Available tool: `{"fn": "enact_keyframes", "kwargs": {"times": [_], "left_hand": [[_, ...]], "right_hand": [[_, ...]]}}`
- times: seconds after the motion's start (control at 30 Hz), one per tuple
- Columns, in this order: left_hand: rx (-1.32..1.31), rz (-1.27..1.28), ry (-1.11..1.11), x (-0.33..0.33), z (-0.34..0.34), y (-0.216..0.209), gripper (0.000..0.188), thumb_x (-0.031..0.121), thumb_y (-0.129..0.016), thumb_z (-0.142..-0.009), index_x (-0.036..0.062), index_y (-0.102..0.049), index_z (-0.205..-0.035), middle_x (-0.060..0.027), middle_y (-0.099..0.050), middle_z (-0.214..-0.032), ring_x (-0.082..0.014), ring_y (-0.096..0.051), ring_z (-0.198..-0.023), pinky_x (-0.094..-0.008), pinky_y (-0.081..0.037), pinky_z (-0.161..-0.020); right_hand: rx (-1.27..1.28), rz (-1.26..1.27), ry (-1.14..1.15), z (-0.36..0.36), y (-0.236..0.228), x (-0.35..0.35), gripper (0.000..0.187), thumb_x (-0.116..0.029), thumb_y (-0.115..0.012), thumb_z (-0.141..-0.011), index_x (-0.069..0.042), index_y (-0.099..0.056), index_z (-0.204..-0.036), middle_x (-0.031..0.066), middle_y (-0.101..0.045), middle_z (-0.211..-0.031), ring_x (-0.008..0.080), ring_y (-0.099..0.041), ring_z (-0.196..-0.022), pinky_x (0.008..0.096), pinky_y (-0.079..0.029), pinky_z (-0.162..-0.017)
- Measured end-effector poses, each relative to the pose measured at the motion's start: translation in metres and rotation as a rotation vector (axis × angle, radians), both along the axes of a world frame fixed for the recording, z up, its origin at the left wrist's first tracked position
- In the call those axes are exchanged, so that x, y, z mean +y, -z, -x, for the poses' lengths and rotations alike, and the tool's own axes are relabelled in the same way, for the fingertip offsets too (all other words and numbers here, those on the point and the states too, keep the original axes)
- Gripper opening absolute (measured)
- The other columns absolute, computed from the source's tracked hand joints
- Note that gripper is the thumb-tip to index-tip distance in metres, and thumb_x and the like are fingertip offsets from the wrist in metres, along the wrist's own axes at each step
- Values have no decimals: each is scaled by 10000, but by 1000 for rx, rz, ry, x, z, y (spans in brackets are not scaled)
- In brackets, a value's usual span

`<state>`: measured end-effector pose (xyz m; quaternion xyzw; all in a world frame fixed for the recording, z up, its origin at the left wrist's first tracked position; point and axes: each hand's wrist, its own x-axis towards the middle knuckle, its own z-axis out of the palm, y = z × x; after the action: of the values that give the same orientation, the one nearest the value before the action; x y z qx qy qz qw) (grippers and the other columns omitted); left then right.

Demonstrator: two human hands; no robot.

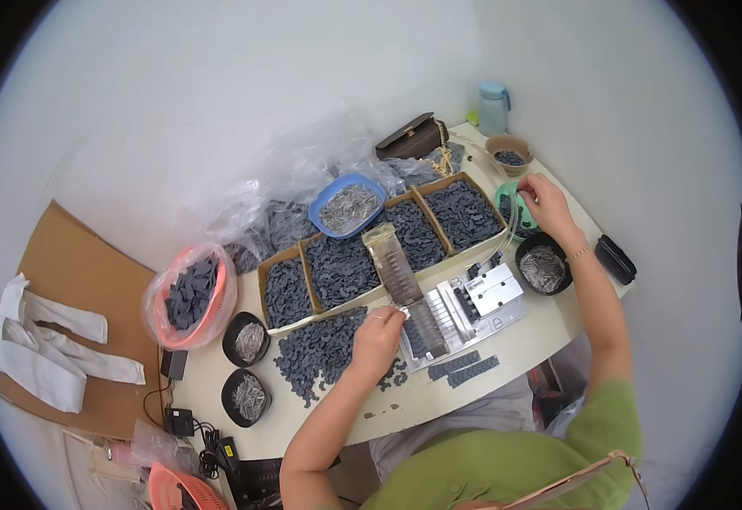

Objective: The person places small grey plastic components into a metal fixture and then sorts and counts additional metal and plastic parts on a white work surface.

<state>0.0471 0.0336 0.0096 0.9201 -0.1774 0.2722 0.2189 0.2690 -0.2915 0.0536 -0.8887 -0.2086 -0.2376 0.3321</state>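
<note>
My left hand is closed at the left edge of a metal fixture, its fingertips pressed together by a small pale spot. What they pinch is too small to make out. Beside the fingers, a slotted transparent plate lies on the fixture, and a long ribbed tray extends behind it. At the back right, my right hand hangs over a green bowl of small dark pieces. Its fingers are drawn together at the bowl's rim, and anything in them is hidden. Two dark grey strips lie in front of the fixture.
A divided cardboard box full of dark grey pieces stands behind a loose pile. Black bowls and a blue basin hold metal pins. Thin tubing runs to the fixture. A black case lies at right.
</note>
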Motion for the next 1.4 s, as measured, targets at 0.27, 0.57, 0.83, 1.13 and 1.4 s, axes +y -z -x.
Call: {"fn": "enact_keyframes", "kwargs": {"times": [0.27, 0.57, 0.83, 1.13, 1.4], "left_hand": [[-63, -395, 57, -6, 25, -4, 365, 54, -581, -737, -61, -612, -1082, -196, -605, -1154, -316, -576, -1098, -386, -502, -886], [28, -206, -102, 6, 59, -31, 334, 43, -633, -723, 30, -648, -1055, -122, -621, -1129, -326, -560, -1119, -434, -436, -940], [-11, -168, -712, 121, 132, -48, 173, 33, -662, -757, 31, -662, -929, -124, -649, -994, -325, -588, -979, -436, -443, -864], [440, -16, -957, 185, 173, -38, 89, 37, -713, -720, 9, -649, -776, -168, -618, -804, -355, -600, -742, -427, -473, -692], [387, -196, -1091, 183, 182, -51, 83, 76, -685, -764, 8, -650, -730, -166, -613, -795, -353, -610, -762, -438, -476, -684]], "right_hand": [[372, 35, -716, 110, -11, 102, 145, -81, -649, -824, -23, -636, -957, 128, -648, -895, 272, -640, -807, 345, -512, -701], [76, 210, -772, 130, 27, 163, 95, -123, -630, -815, -47, -619, -870, 109, -575, -821, 308, -605, -821, 406, -501, -720], [-436, 561, -662, 147, 29, 158, 118, -121, -593, -708, -32, -626, -778, 58, -539, -800, 211, -545, -805, 327, -469, -726], [-271, 480, -602, 144, 12, 133, 165, -106, -573, -747, -52, -645, -885, 74, -585, -869, 243, -583, -887, 363, -475, -761], [128, 474, 24, 110, -21, 8, 112, -117, -686, -741, -74, -650, -838, 96, -629, -841, 291, -622, -837, 404, -510, -718]]}}
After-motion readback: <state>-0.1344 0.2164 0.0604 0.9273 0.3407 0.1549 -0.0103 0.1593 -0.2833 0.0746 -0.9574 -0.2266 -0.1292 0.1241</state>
